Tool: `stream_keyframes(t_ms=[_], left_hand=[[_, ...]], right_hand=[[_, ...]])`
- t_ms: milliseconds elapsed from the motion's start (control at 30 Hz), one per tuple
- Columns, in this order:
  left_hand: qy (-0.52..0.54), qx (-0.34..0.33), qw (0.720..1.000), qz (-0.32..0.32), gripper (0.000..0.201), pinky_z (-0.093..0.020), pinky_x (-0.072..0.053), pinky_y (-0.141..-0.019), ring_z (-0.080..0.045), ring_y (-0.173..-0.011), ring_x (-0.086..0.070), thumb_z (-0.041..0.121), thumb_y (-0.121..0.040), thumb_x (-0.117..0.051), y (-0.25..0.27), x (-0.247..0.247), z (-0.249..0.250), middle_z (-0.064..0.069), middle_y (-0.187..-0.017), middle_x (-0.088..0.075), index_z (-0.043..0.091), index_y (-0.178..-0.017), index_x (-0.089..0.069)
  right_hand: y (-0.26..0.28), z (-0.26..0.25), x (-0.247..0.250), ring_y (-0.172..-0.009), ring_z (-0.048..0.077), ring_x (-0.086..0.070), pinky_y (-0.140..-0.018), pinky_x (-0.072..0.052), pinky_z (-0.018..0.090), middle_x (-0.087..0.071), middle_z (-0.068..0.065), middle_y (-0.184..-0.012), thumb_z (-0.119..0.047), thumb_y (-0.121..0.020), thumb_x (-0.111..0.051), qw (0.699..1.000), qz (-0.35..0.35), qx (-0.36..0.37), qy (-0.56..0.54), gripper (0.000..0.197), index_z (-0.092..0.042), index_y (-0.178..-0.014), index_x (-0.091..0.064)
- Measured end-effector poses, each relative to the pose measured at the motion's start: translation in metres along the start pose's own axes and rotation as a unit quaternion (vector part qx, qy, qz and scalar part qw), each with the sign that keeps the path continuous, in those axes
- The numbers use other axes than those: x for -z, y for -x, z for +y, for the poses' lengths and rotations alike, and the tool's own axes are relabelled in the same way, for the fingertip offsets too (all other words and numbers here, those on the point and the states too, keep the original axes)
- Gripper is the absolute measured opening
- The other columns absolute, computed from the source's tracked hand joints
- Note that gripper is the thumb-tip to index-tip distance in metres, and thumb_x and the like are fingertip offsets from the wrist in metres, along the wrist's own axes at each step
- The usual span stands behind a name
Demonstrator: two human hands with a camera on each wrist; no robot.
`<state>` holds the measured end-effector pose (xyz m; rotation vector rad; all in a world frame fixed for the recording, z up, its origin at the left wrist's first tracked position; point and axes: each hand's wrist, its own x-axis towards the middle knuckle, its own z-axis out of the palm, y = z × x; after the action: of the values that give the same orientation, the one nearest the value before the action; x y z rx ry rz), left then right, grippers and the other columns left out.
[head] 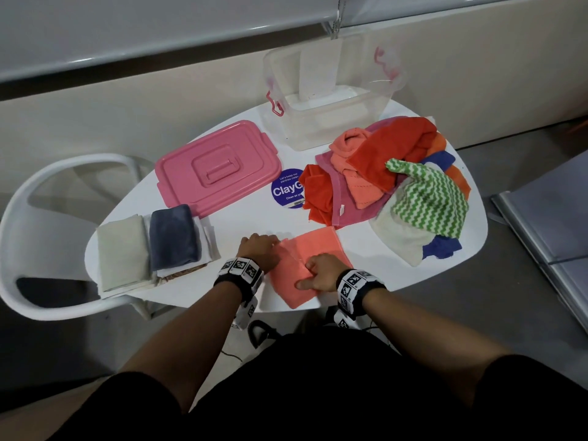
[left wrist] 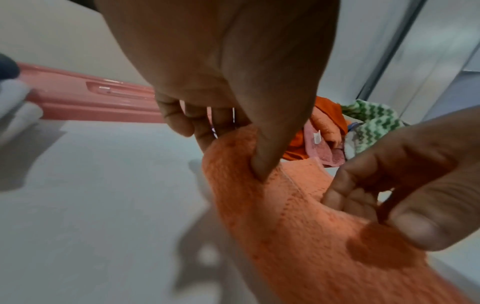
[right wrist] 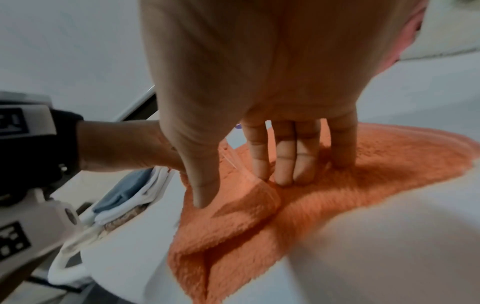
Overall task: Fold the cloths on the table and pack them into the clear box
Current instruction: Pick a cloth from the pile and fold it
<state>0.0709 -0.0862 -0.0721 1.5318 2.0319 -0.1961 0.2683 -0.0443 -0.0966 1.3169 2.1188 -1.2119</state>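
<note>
Cloth (head: 313, 249), salmon, lies under both hands. Left hand (left wrist: 221, 86) pinches its folded edge, seen only from the wrist; right hand (right wrist: 259, 92) presses flat fingers on it. Clear box (head: 331, 122) beyond; contents unclear.

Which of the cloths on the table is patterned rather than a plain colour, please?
The green-and-white zigzag cloth, on top of the unfolded heap at the right. The other cloths in view look plain, including the salmon cloth being folded.

Fuzzy terry salmon cloth (head: 313, 249) lies on a smooth white table (head: 241, 218); glossy pink plastic lid (head: 216, 167).
</note>
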Motion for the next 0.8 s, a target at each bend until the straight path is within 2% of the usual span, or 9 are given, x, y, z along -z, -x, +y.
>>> stream_keyframes(t_ms=[133, 200, 267, 333, 467, 567, 667, 700, 800], left_hand=[[0.095, -0.002, 0.995, -0.03, 0.015, -0.028, -0.041, -0.074, -0.03, -0.096, -0.064, 0.04, -0.086, -0.062, 0.021, -0.011, -0.027, -0.006, -0.093, -0.068, 0.026, -0.082, -0.057], [0.137, -0.038, 0.989, -0.045, 0.016, -0.024, -0.038, -0.073, -0.025, -0.092, -0.065, 0.039, -0.086, -0.068, 0.034, -0.021, -0.036, -0.005, -0.092, -0.07, 0.024, -0.089, -0.065], [0.171, -0.071, 0.982, -0.043, 0.022, -0.023, -0.04, -0.074, -0.021, -0.089, -0.065, 0.039, -0.086, -0.07, 0.045, -0.029, -0.037, -0.003, -0.095, -0.072, 0.021, -0.098, -0.07], [0.169, -0.097, 0.981, -0.026, 0.024, -0.025, -0.044, -0.074, -0.022, -0.088, -0.065, 0.04, -0.085, -0.071, 0.05, -0.037, -0.036, -0.003, -0.091, -0.071, 0.018, -0.093, -0.07], [0.156, -0.146, 0.976, -0.047, 0.042, -0.024, -0.046, -0.074, -0.022, -0.086, -0.064, 0.052, -0.078, -0.072, 0.052, -0.046, -0.03, -0.002, -0.094, -0.067, 0.015, -0.097, -0.064], [0.139, -0.148, 0.974, -0.096, 0.045, -0.022, -0.044, -0.077, -0.017, -0.09, -0.062, 0.037, -0.078, -0.078, 0.05, -0.045, -0.032, 0.002, -0.1, -0.066, 0.017, -0.115, -0.061], [0.185, -0.08, 0.976, -0.086, 0.045, -0.03, -0.048, -0.093, -0.022, -0.102, -0.064, 0.035, -0.084, -0.071, 0.041, -0.046, -0.042, -0.004, -0.112, -0.069, 0.019, -0.125, -0.06], [0.216, -0.054, 0.971, -0.087, 0.04, -0.03, -0.047, -0.094, -0.02, -0.101, -0.063, 0.038, -0.086, -0.069, 0.039, -0.046, -0.045, -0.002, -0.111, -0.069, 0.023, -0.122, -0.061], [0.311, -0.011, 0.948, -0.066, 0.02, -0.03, -0.045, -0.082, -0.017, -0.087, -0.061, 0.052, -0.081, -0.065, 0.038, -0.045, -0.048, 0.006, -0.088, -0.068, 0.033, -0.082, -0.062]], right_hand=[[0.0, -0.004, 0.003, -0.134, 0.03, -0.035, -0.111, -0.027, 0.037, -0.047, 0.008, -0.139, -0.057, -0.069, -0.078, 0.99, 0.021, 0.063, 0.123, 0.069, -0.021, -0.125, -0.06], [0.002, -0.006, 0.002, -0.142, 0.032, -0.026, -0.115, -0.02, 0.038, -0.039, 0.011, -0.149, -0.046, -0.07, -0.081, 0.989, 0.026, 0.083, 0.119, 0.053, -0.021, -0.114, -0.063], [0.006, -0.005, 0.001, -0.131, 0.027, -0.039, -0.106, -0.029, 0.033, -0.051, 0.005, -0.137, -0.031, -0.069, -0.081, 0.989, 0.057, 0.099, 0.091, 0.027, -0.028, -0.087, -0.062], [0.013, -0.002, -0.002, -0.104, 0.017, -0.052, -0.085, -0.038, 0.028, -0.062, -0.005, -0.109, -0.02, -0.069, -0.078, 0.993, 0.04, 0.099, 0.054, 0.027, -0.032, -0.071, -0.054], [0.027, 0.006, -0.009, -0.083, 0.013, -0.053, -0.06, -0.034, 0.01, -0.053, -0.015, -0.084, -0.016, -0.078, -0.075, 0.995, -0.026, 0.094, 0.026, 0.019, -0.023, -0.079, -0.057], [0.033, 0.009, -0.004, -0.088, 0.018, -0.06, -0.066, -0.042, 0.015, -0.063, -0.005, -0.098, -0.012, -0.077, -0.075, 0.996, -0.007, 0.072, -0.06, 0.024, -0.023, -0.092, -0.059], [0.03, 0.011, 0.005, -0.085, 0.015, -0.064, -0.073, -0.048, 0.023, -0.067, 0.001, -0.103, -0.009, -0.074, -0.078, 0.984, 0.021, 0.029, -0.174, 0.05, -0.027, -0.117, -0.061], [0.028, 0.013, 0.006, -0.086, 0.014, -0.065, -0.075, -0.048, 0.023, -0.069, 0.001, -0.103, -0.01, -0.074, -0.08, 0.982, 0.025, 0.01, -0.187, 0.049, -0.025, -0.118, -0.064], [0.018, 0.02, 0.003, -0.093, 0.016, -0.067, -0.08, -0.049, 0.023, -0.073, -0.001, -0.104, -0.019, -0.074, -0.084, 0.98, 0.046, -0.028, -0.194, 0.02, -0.022, -0.092, -0.076]])
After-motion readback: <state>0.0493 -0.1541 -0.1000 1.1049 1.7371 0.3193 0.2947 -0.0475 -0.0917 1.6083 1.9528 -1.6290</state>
